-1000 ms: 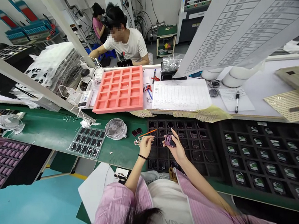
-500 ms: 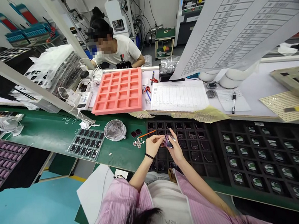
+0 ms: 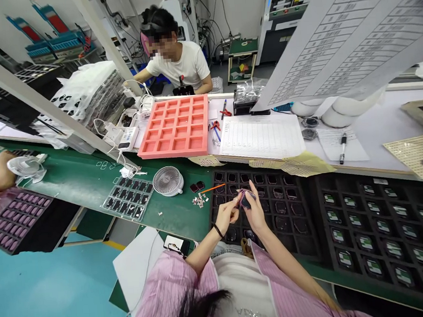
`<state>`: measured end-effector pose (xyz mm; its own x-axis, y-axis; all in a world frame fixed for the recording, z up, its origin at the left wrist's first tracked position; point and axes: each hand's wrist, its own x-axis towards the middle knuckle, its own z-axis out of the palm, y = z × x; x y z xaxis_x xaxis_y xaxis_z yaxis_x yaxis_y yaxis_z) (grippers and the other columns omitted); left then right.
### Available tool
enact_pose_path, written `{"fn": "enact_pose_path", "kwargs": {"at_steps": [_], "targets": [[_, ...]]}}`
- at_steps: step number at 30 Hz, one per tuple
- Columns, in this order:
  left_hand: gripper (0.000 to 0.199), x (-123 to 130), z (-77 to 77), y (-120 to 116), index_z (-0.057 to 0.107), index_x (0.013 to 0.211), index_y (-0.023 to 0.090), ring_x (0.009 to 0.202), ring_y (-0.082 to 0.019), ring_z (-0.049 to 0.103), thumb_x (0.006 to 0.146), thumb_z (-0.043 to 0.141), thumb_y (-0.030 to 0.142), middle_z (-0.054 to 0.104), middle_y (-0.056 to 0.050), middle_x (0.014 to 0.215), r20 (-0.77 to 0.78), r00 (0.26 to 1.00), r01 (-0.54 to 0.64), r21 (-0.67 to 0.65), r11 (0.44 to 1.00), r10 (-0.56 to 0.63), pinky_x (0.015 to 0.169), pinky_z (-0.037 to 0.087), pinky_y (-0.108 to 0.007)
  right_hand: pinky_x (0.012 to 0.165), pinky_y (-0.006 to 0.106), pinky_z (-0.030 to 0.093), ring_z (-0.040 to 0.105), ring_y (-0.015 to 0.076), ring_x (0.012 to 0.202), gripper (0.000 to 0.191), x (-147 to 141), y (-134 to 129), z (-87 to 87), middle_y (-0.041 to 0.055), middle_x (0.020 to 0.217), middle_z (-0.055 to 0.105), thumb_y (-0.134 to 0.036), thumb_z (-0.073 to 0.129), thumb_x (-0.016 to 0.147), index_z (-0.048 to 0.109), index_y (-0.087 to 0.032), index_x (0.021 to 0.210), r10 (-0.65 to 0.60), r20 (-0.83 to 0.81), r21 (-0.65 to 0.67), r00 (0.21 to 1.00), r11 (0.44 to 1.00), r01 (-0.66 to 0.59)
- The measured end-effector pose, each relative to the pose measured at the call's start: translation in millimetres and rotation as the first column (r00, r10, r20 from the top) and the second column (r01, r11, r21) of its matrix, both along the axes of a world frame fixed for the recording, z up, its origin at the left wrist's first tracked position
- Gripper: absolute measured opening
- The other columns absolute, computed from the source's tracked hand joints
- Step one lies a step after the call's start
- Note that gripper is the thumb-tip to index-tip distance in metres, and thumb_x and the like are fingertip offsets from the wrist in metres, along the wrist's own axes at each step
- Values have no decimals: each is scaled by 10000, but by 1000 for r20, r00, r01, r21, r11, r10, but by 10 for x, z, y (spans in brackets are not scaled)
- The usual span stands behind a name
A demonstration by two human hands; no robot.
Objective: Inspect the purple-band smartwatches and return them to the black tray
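Observation:
My right hand (image 3: 256, 214) is closed round a small dark, glossy, rounded part (image 3: 249, 201) with a purple edge, its fingers pointing up along the side. My left hand (image 3: 227, 217), with a black band on the wrist, pinches at the purple edge of the same part; anything smaller between those fingertips is hidden. Both hands are above a black compartment tray (image 3: 272, 234) holding several dark, rounded-square parts. Left of the hands, an orange stick (image 3: 214, 188) lies beside a pile of small silvery pieces (image 3: 199, 200) and two dark parts (image 3: 197, 186).
A second black tray (image 3: 358, 259) with green-and-white parts stands right. Left are a small fan (image 3: 168, 181) and a clear tray of black pieces (image 3: 128, 198). A pink compartment tray (image 3: 176, 154) and papers lie on the shelf. A co-worker (image 3: 189, 62) sits opposite; another person's arms show far left.
The view has shifted slightly, so most things appear farther right. My hands stay together on the part, which is turned a little. The co-worker opposite has raised their head and stretched out an arm.

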<state>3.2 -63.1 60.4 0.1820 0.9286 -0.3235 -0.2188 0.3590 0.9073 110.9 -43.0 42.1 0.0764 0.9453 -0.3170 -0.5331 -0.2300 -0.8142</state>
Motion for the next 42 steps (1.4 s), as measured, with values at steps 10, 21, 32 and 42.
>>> {"fn": "enact_pose_path", "kwargs": {"at_steps": [10,21,32,42], "targets": [[424,-721,-694,152,678,1130,165,550,-105,527,963,357,388,619,-25,690,-717,685,28,-153,988,-131,551,421,-220,624,300,523,633,148,675,836,26,-53,-142,-19,904,663,-482,728,715,361,-343,1454,121,42,-57,992,991,-119],[208,-903,-1359,481,603,1095,120,1135,-230,560,910,543,193,533,-137,1280,-931,362,-146,-113,983,-53,970,458,-412,619,303,510,640,146,601,855,76,-74,-80,-44,801,682,-452,747,704,358,-288,1448,101,-41,-104,994,989,-104],[179,-886,-736,300,678,995,139,875,-179,652,886,537,133,684,-77,896,-838,521,27,205,978,161,835,529,-346,611,320,485,665,195,655,364,257,62,58,75,854,725,-314,577,864,559,-194,1208,379,-403,-225,833,841,-491],[211,-534,474,287,763,791,177,855,-154,620,786,722,384,673,-82,905,-319,938,318,639,701,-135,825,516,-320,592,285,431,651,182,686,206,194,10,309,37,795,696,-362,519,917,618,-183,894,587,-605,-34,539,657,-753]]}}
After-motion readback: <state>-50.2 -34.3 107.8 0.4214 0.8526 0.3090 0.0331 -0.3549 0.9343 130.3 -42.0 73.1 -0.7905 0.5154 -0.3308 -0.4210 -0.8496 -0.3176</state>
